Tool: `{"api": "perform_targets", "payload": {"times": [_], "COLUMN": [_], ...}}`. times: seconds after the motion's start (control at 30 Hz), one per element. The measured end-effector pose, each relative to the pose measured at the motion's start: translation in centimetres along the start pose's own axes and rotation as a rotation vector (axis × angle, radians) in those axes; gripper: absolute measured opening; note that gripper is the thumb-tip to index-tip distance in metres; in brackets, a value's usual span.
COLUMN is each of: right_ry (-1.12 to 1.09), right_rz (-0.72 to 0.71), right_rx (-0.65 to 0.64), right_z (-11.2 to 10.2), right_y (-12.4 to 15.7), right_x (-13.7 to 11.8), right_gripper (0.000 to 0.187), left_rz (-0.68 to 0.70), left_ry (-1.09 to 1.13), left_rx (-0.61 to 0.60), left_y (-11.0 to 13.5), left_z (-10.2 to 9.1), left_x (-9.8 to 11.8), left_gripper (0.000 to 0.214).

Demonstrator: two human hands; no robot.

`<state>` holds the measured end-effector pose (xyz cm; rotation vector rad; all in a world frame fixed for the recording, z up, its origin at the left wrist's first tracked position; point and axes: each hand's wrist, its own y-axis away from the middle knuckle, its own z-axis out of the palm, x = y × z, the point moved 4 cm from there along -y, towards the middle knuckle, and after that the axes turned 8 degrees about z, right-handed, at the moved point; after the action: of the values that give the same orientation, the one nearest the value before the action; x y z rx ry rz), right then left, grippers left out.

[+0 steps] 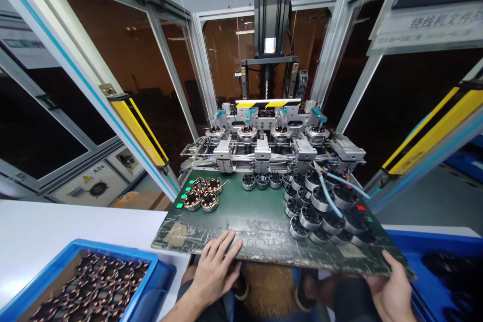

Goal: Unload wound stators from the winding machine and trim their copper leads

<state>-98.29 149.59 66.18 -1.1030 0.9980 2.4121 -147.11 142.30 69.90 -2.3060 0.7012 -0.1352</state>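
My left hand [214, 267] lies flat with its fingers spread on the near edge of a worn green work board [260, 214]. My right hand [392, 292] rests at the board's near right corner, fingers curled over the edge and partly hidden. A cluster of copper-wound stators [203, 192] sits on the board's far left. Several bare metal stator rings [320, 206] are stacked on the right side, and three more [261, 181] stand at the back middle.
A winding machine [269, 138] with several fixtures and a black motor stands behind the board, inside an aluminium frame with yellow light curtains [138, 128]. A blue bin [94, 282] of wound stators sits at lower left on a white table. Another blue bin [449, 266] is at right.
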Motion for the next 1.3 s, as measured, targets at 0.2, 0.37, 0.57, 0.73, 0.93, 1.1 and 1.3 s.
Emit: {"api": "perform_targets", "payload": {"times": [0.2,0.37,0.57,0.73,0.93,1.1,1.3], "right_ry": [-0.014,-0.013,-0.014,-0.006,-0.014,-0.014,-0.022], "right_rz": [0.009,0.002,-0.003,0.018,0.009,0.013,0.015], "right_rx": [0.0,-0.012,-0.014,0.003,0.005,-0.026,-0.015], "right_z": [0.0,0.0,0.1,-0.4,-0.5,-0.1,0.3], "right_y": [0.1,0.2,0.2,-0.3,-0.5,0.2,0.6], "right_x": [0.1,0.2,0.1,0.4,0.4,0.3,0.0], "right_gripper": [0.044,0.046,0.049,0.046,0.045,0.048,0.046], "left_rz": [0.002,0.003,0.003,0.001,-0.003,0.005,0.01], "left_ry": [-0.01,-0.013,0.003,0.006,-0.002,-0.004,-0.018], "left_rx": [-0.007,-0.01,-0.004,-0.009,-0.002,0.002,-0.002], "left_y": [0.3,0.2,0.0,0.1,0.0,-0.2,-0.2], "left_z": [0.2,0.2,-0.1,0.0,0.0,-0.3,-0.2], "left_x": [0.0,0.0,0.0,0.0,0.0,0.1,0.1], "left_gripper": [0.056,0.056,0.057,0.058,0.057,0.055,0.056]}}
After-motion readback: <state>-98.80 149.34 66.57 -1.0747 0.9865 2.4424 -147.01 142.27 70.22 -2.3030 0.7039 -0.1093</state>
